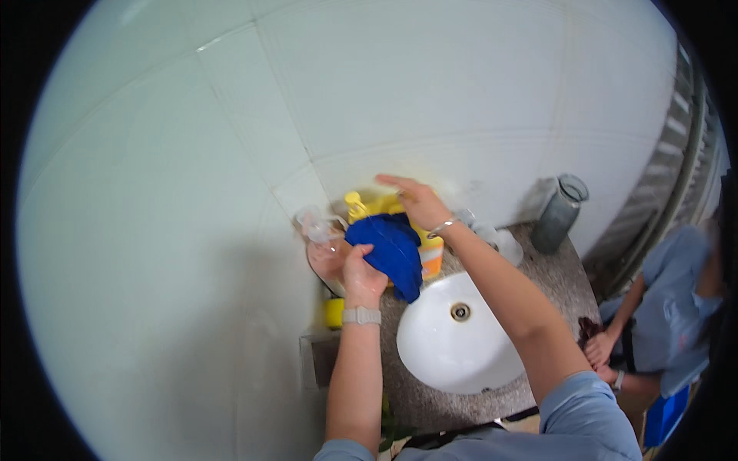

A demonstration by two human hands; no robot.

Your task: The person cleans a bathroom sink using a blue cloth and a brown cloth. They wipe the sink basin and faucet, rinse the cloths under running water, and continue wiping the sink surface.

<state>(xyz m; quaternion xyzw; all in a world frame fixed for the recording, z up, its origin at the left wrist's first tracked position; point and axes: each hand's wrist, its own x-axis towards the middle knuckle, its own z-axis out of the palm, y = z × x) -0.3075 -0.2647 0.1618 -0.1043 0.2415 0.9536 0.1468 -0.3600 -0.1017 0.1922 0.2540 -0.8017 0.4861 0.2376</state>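
Note:
My left hand [364, 279] grips the near left side of a blue cloth [389, 248], thumb on top. The cloth hangs in folds in front of a yellow plastic jug [432, 253] with an orange label and covers much of it. My right hand [421, 201] is above the cloth's upper right side, fingers stretched out and slightly blurred. It appears to hold nothing; whether it touches the jug behind cannot be told. Just right of the cloth, a white oval sink basin [444, 351] with a metal drain [460, 312] is partly covered by my right forearm.
On the speckled stone counter [461, 412], a pink pump bottle [326, 256] stands left and a grey glass carafe [554, 222] back right. White objects [507, 245] sit behind my forearm. A yellow object [334, 313] lies by the wall. Another person's hands [599, 354] are at right.

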